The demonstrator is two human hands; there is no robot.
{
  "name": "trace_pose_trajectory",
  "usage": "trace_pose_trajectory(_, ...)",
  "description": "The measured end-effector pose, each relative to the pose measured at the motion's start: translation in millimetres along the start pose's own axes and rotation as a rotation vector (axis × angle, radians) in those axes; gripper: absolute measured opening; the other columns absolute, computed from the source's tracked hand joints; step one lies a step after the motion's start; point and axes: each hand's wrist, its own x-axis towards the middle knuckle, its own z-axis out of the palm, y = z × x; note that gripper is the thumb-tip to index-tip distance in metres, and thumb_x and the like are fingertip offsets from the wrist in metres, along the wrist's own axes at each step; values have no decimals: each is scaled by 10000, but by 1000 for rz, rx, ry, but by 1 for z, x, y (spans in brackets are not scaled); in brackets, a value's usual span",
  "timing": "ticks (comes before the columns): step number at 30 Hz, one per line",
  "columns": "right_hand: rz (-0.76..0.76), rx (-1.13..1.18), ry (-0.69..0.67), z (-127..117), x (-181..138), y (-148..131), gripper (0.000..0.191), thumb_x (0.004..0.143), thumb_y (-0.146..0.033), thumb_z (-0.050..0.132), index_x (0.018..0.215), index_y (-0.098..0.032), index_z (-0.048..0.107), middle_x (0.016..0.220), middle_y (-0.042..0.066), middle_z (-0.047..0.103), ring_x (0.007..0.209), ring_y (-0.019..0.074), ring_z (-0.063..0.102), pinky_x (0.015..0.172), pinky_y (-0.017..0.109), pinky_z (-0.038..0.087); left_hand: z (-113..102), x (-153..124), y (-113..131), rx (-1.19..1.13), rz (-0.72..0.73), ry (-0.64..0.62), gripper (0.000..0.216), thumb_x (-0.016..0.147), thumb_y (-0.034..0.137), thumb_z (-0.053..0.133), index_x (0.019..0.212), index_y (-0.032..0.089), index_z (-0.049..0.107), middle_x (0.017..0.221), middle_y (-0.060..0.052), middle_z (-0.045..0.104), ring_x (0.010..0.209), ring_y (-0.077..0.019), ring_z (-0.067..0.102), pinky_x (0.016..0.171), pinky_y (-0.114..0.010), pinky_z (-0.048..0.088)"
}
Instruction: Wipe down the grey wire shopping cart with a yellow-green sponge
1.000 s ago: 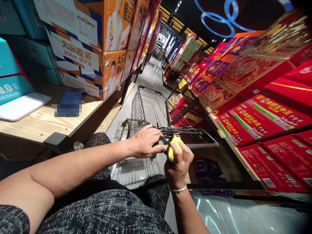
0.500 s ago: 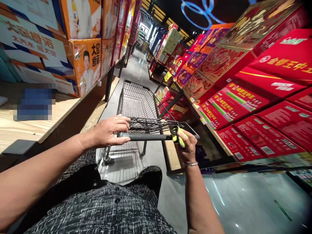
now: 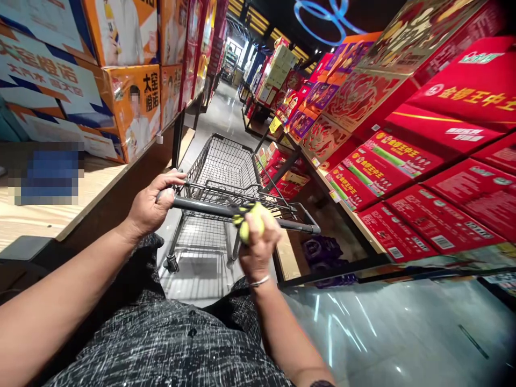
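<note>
In front of me stands a wire shopping cart (image 3: 226, 161) with nothing visible in its basket. My left hand (image 3: 155, 201) is closed around the left end of the cart's grey handle (image 3: 197, 206), thumb on the near side. A yellow-and-black cloth (image 3: 248, 217) is bunched in my right hand (image 3: 261, 242), which is closed and slightly blurred. The cloth is against the middle of the handle and hides that stretch of it. To the right of the cloth, the bar runs bare to its right corner.
Orange drink cartons (image 3: 133, 115) are stacked on a wooden shelf (image 3: 92, 185) at left, beside a blurred-out blue patch. Red gift boxes (image 3: 419, 220) fill the display at right, close to the cart. The aisle floor (image 3: 229, 105) stretches ahead between displays.
My right hand has slid left along the handle with the cloth, from near its right end to the middle. My left hand has shifted left, and the cart has turned slightly.
</note>
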Motion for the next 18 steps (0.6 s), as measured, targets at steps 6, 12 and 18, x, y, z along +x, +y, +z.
trace_pose_trajectory(6,-431,41,-5,50,31,-65,337,927,-359,610,1219,-527,616,1357,-110,554,1363,268,316,1116,456,278,-9,13,-23,-3,41,-74,301,959,420,428,978,201,632,1361,-71,607,1385,-269,451,1205,-472,303)
trace_pose_trajectory(12,-406,20,-50,1,39,3,199,885,-316,671,1022,-448,727,1251,-68,636,1270,254,426,1027,422,294,-22,26,-33,56,51,33,318,967,366,441,1034,157,671,1316,-68,627,1271,-244,549,1165,-449,363)
trace_pose_trajectory(18,-28,-82,-288,-89,35,91,437,773,-121,644,1144,-344,703,1213,32,627,1083,234,550,956,411,368,-20,49,-36,175,-287,395,331,849,276,562,1149,180,665,1165,-21,675,1105,-225,612,1049,-446,461)
